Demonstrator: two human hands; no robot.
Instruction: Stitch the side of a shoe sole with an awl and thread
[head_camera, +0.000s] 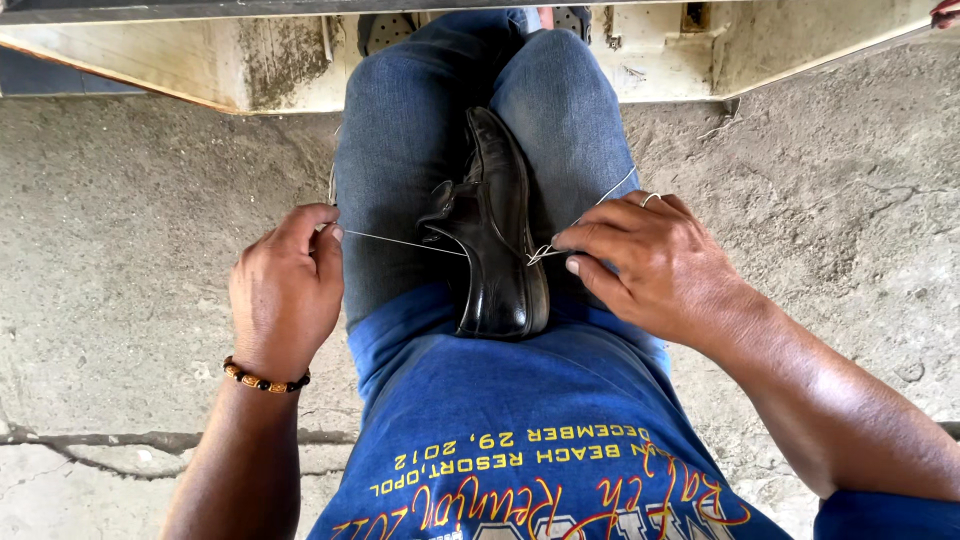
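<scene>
Clearly mid-stitch: the black shoe lies clamped between the knees. Left hand fingers pinch the thread taut; right hand fingers grip its other end at the sole. Tightening it looks to need an even pull from both sides.

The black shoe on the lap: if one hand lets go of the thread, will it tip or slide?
The black shoe lies on its side between the thighs, so it probably stays. Its glossy leather may slide slightly. The taut thread likely goes slack.

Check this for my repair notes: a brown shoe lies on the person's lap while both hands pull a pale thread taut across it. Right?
Not quite. The head view shows the shoe is black, not brown. The rest holds: it lies on the lap, and the left hand and right hand pull the pale thread taut.
</scene>
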